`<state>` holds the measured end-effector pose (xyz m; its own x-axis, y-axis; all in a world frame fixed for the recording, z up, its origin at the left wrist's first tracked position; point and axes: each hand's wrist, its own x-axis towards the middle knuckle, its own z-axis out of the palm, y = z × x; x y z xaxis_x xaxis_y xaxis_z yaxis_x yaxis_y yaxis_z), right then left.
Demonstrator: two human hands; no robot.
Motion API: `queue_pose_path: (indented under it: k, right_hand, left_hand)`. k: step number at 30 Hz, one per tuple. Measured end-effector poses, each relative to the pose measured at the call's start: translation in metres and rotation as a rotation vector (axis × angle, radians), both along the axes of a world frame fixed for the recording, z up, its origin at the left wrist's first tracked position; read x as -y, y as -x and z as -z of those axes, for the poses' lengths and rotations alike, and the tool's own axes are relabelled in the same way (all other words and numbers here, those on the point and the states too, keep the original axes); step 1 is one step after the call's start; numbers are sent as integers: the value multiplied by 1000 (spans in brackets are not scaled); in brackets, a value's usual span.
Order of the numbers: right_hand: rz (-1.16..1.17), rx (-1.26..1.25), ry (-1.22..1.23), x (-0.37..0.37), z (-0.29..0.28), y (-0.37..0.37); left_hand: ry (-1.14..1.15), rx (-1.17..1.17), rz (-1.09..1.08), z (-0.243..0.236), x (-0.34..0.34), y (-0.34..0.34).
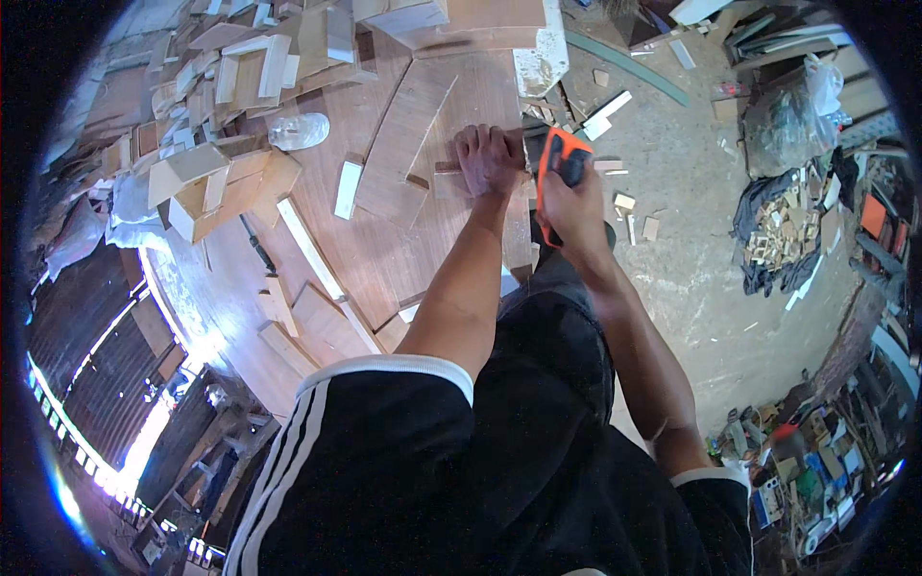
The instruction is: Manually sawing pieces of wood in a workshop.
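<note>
L hand (pixel 488 163) is palm-down on a wood strip (pixel 448 182), fingers slightly spread, nr the table (pixel 351 115) edge; R hand (pixel 576 204) is wrapped round the handle of what looks like an orange-and-black saw (pixel 550 158). Poss. risk: strip slips if L press is too light, & blade could jump & nick L fingers. Strip's directly under L hand; saw's just right of it, in R grip. Blade angle: can't tell.

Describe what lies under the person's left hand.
A flat piece of wood shows beyond the left edge of the left hand, lying on the wooden worktop. The part beneath the palm is covered, so its full outline cannot be seen.
</note>
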<state>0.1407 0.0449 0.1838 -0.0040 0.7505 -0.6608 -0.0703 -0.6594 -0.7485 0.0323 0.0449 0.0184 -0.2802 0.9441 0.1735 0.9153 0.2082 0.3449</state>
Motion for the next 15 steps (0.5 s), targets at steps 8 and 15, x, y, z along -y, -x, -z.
queue_pose_path:
  k: [8, 15]
  right_hand:
    - [-33, -60, 42, -21, 0, 10]
    - [-129, 99, -5, 11, -58, -13]
  left_hand:
    - [74, 59, -9, 1, 4, 2]
    - [33, -36, 34, -9, 2, -1]
